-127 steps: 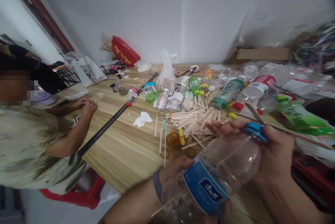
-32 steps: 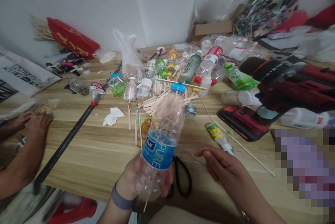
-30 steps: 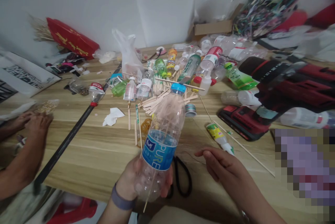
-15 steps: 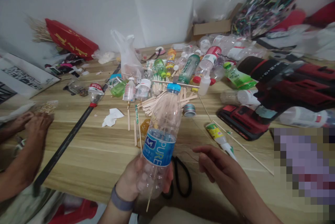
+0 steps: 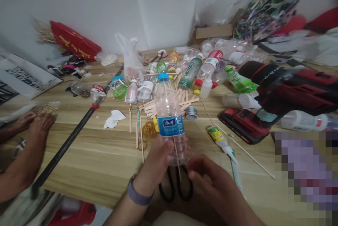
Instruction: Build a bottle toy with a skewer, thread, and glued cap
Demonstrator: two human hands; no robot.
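A clear plastic bottle [image 5: 169, 113] with a blue cap and blue label stands nearly upright over the wooden table [image 5: 100, 155]. My left hand [image 5: 155, 162] is wrapped round its lower part. A thin wooden skewer [image 5: 177, 164] runs through the bottle and sticks out at its base. My right hand [image 5: 208, 180] has its fingers curled at the bottle's bottom, by the skewer's end; whether it grips the skewer is not clear. Black-handled scissors [image 5: 175, 190] lie on the table under both hands.
A red and black power drill [image 5: 277, 92] lies at the right. A glue tube [image 5: 220, 139], a long skewer [image 5: 245, 150], craft sticks [image 5: 182, 99], rubber bands [image 5: 148, 129], several bottles [image 5: 190, 72] and a black rod [image 5: 68, 143] lie about. Another person's hands [image 5: 34, 123] rest at the left.
The bottle has swung from tilted to nearly upright and further from me. My right hand has come in from the right to the bottle's base, beside my left hand.
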